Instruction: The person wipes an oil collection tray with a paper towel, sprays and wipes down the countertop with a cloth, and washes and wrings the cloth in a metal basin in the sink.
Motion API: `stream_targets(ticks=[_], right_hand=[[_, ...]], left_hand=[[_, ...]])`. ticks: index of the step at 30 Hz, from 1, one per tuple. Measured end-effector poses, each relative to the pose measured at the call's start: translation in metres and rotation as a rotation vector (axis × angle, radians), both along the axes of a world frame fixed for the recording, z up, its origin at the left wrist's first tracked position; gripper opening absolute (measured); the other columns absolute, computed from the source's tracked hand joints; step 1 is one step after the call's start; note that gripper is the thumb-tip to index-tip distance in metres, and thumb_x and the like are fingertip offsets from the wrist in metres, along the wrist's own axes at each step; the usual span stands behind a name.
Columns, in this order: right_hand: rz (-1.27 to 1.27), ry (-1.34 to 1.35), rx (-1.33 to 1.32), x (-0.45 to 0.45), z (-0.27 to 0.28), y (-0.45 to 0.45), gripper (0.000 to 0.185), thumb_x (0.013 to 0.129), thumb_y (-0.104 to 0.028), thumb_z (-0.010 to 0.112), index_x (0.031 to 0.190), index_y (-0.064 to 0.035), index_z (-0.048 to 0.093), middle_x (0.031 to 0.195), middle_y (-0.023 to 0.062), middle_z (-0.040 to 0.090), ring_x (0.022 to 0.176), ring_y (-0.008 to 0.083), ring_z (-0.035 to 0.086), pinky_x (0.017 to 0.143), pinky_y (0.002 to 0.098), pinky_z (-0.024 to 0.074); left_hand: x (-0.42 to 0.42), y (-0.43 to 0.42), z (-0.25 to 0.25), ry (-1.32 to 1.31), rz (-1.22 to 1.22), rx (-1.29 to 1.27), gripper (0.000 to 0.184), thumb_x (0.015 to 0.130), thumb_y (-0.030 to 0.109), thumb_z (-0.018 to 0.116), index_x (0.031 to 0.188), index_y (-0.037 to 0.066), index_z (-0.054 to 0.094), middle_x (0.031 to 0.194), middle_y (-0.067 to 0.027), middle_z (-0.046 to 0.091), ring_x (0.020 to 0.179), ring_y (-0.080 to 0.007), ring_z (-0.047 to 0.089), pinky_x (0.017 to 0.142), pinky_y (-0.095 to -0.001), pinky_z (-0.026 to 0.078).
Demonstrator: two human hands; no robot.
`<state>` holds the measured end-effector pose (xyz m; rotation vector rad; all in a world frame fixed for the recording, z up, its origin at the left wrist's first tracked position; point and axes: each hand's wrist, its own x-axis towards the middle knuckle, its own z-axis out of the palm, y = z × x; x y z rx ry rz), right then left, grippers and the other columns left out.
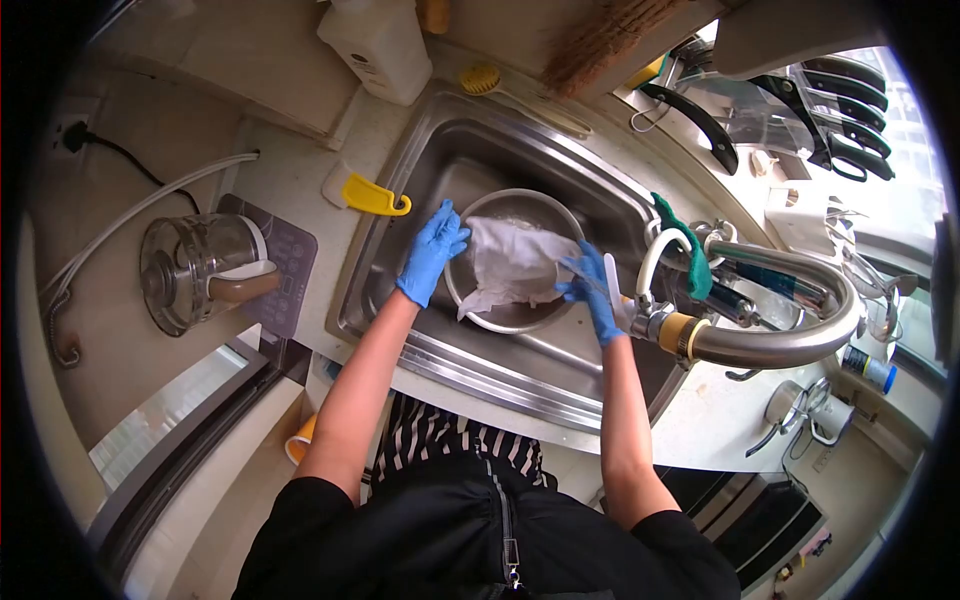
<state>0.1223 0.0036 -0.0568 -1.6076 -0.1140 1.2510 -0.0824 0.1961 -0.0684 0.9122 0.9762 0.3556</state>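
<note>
A white cloth (515,262) is stretched out over a round metal basin (490,322) in the steel sink (620,225). My left hand (433,255), in a blue glove, is closed on the cloth's upper left corner by the basin's rim. At the other side, my right hand (593,290), also gloved in blue, has its fingers bent around the cloth's right edge. The faucet (780,345) reaches in from the right, and its white handle overlaps part of that hand. Some of the cloth's lower edge hangs over the basin's rim.
A yellow scraper (372,196) lies at the sink's left edge. Behind the sink stand a white jug (380,50) and a yellow brush (481,78). A glass pot (205,270) sits at left beside a control panel. Knives (840,100) hang at upper right; a green cloth (690,250) drapes near the faucet.
</note>
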Motion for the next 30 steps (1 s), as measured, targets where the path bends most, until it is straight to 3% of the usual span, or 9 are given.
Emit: stream_targets(ticks=[6,13,16,19,20,24,27,29,30], right_hand=[[0.446,-1.312,-0.049,-0.026,-0.125,0.036,0.042,0.077,-0.008,0.052,0.118,-0.0049,0.047,0.11,0.02,0.053,0.102,0.0338,0.049,0.087,0.0395,0.0403],[0.803,-1.069,-0.097,-0.063,-0.144,0.011,0.022,0.082,-0.021,0.05,0.089,-0.0017,0.056,0.086,0.0156,0.06,0.077,0.0304,0.057,0.07,0.037,0.0451],[-0.016,0.179,-0.2,-0.05,-0.142,0.017,0.021,0.074,-0.011,0.06,0.093,-0.0022,0.056,0.082,0.0022,0.056,0.073,0.0112,0.053,0.067,0.0244,0.0444],[0.075,0.006,0.039,-0.082,-0.095,0.013,0.019,0.072,-0.015,0.061,0.083,0.0003,0.06,0.087,0.0052,0.058,0.079,0.0159,0.053,0.077,0.0256,0.0428],[0.114,-0.041,0.049,-0.094,-0.067,0.011,0.017,0.072,-0.014,0.061,0.081,0.0004,0.06,0.087,0.0063,0.057,0.081,0.0161,0.053,0.079,0.0249,0.0417],[0.198,-0.372,0.089,-0.119,0.0,0.01,0.015,0.072,-0.014,0.06,0.075,0.0003,0.059,0.081,0.0082,0.058,0.076,0.017,0.054,0.076,0.0267,0.0434],[0.173,-0.345,-0.013,-0.119,0.008,0.017,0.015,0.072,-0.015,0.058,0.074,0.0001,0.059,0.074,0.0123,0.057,0.068,0.021,0.056,0.065,0.0306,0.0443],[0.219,-0.472,-0.006,-0.117,0.003,0.022,0.016,0.072,-0.016,0.057,0.073,0.0001,0.059,0.07,0.0146,0.057,0.064,0.0245,0.056,0.061,0.0335,0.0434],[0.265,-0.607,-0.003,-0.116,0.001,0.025,0.017,0.072,-0.017,0.056,0.072,0.0,0.059,0.066,0.017,0.056,0.06,0.0281,0.056,0.056,0.0363,0.0425]], left_hand=[[0.003,-0.026,-0.023,0.039,0.026,-0.004,0.055,0.087,0.041,0.048,0.131,0.01,0.035,0.131,-0.0076,0.04,0.112,-0.0222,0.044,0.093,-0.0363,0.036],[0.006,-0.073,-0.038,0.074,0.124,-0.323,0.06,0.086,0.04,0.049,0.136,0.018,0.025,0.136,-0.0054,0.032,0.122,-0.0289,0.034,0.098,-0.0431,0.029],[0.028,-0.084,-0.027,0.122,0.227,-0.612,0.081,0.078,0.057,0.049,0.139,0.026,0.006,0.141,-0.0029,0.024,0.13,-0.0299,0.018,0.1,-0.0563,0.012],[0.043,-0.079,-0.02,-0.052,0.072,-0.819,0.076,0.078,0.059,0.047,0.138,0.023,0.017,0.132,-0.0085,0.037,0.122,-0.0283,0.034,0.097,-0.0527,0.024],[0.038,-0.091,-0.095,-0.275,-0.052,-0.79,0.075,0.078,0.061,0.045,0.135,0.016,0.027,0.113,-0.0124,0.053,0.097,-0.0245,0.054,0.084,-0.041,0.043],[0.037,-0.094,-0.083,-0.197,0.117,-0.845,0.061,0.085,0.055,0.037,0.119,0.006,0.044,0.094,-0.0117,0.059,0.068,-0.0194,0.057,0.06,-0.0291,0.048],[0.028,-0.108,-0.124,-0.254,0.108,-0.881,0.043,0.085,0.047,0.047,0.103,0.008,0.05,0.092,-0.0099,0.058,0.072,-0.0198,0.056,0.063,-0.0322,0.048],[0.037,-0.103,-0.078,-0.079,0.307,-0.84,0.043,0.085,0.047,0.047,0.102,0.007,0.051,0.086,-0.0087,0.06,0.067,-0.0174,0.054,0.06,-0.0305,0.047],[0.029,-0.108,-0.104,-0.582,0.154,-1.031,0.042,0.085,0.046,0.047,0.1,0.007,0.052,0.086,-0.0083,0.06,0.067,-0.0169,0.054,0.06,-0.0299,0.047]])
